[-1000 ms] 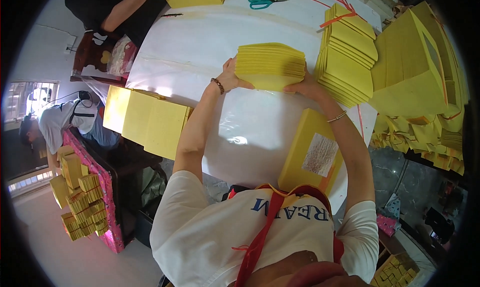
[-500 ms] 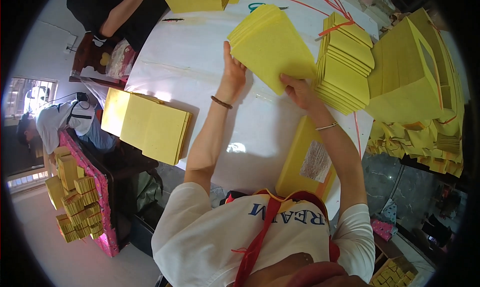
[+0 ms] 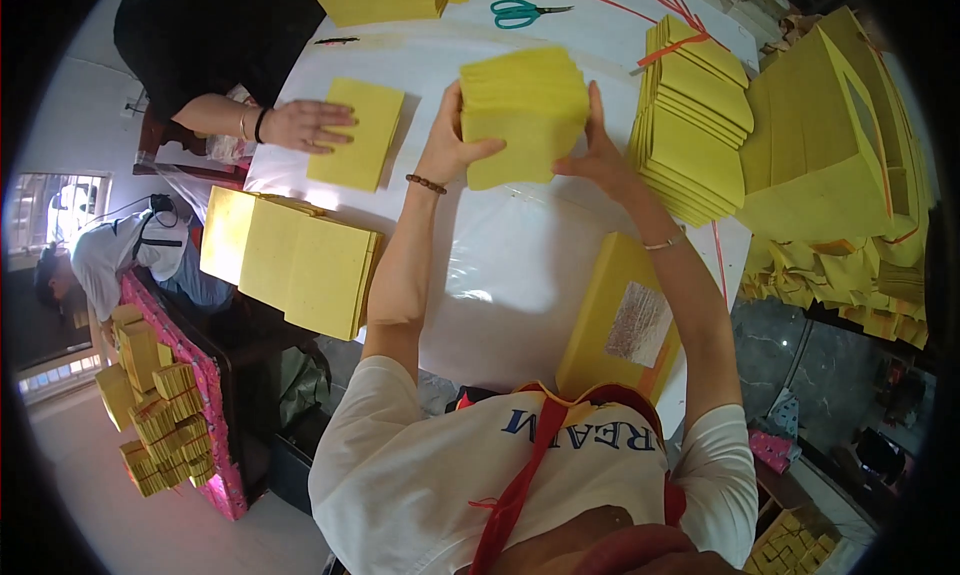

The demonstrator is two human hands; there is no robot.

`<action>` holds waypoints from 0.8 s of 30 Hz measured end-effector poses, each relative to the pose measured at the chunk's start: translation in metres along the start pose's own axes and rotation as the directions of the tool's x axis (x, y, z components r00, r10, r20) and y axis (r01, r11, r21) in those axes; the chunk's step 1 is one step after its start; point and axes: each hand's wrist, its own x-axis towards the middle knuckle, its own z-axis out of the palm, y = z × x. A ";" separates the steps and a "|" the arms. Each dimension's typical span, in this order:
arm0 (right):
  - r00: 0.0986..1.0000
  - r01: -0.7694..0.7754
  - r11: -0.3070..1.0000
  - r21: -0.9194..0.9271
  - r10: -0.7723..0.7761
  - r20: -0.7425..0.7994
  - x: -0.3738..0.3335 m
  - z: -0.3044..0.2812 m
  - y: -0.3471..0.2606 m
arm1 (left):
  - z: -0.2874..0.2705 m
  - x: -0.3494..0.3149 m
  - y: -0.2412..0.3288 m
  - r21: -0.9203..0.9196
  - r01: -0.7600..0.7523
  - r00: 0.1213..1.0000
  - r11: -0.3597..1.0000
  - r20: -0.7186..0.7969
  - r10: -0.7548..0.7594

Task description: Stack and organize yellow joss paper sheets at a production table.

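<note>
While the left hand [image 3: 448, 153] and right hand [image 3: 604, 162] are clasping the yellow paper sheaf [image 3: 523, 125] by opposite sides over the white table [image 3: 500, 320], its layers are probably handling light, bendable, slip-prone; squeezing both side edges is likely serving best.

Lg. blue lettering [image 3: 612, 434], all caps, runs across front of wht T-shirt [image 3: 425, 480].

Three hands: the wearer's left hand [image 3: 450, 155] and right hand [image 3: 603, 157], upper centre, around one yellow bundle [image 3: 522, 125]; a co-worker's hand [image 3: 302, 125], upper left; one pair of teal scissors [image 3: 533, 13], top centre; four wrist bands [image 3: 427, 184].
</note>
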 end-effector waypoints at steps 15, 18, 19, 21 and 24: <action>0.965 -0.194 0.979 0.059 0.180 0.189 -0.003 0.020 -0.001 | 0.020 -0.024 -0.036 -0.131 -0.028 0.995 0.991 -0.097 0.015; 0.987 -0.126 0.990 0.067 0.119 0.103 -0.002 0.019 0.006 | 0.025 -0.027 -0.052 0.015 -0.093 0.987 0.996 -0.132 0.094; 0.989 -0.112 0.993 0.031 0.109 0.095 0.001 0.018 0.008 | 0.026 -0.025 -0.050 -0.001 -0.101 0.989 0.995 -0.106 0.101; 0.996 -0.042 0.997 -0.071 0.047 0.076 0.007 0.017 0.009 | 0.032 -0.021 -0.019 -0.289 0.010 0.987 0.957 -0.148 -0.055; 0.987 -0.161 0.987 -0.019 0.161 -0.005 0.012 0.025 -0.023 | 0.024 -0.012 -0.009 -0.456 0.111 0.966 0.883 -0.158 -0.203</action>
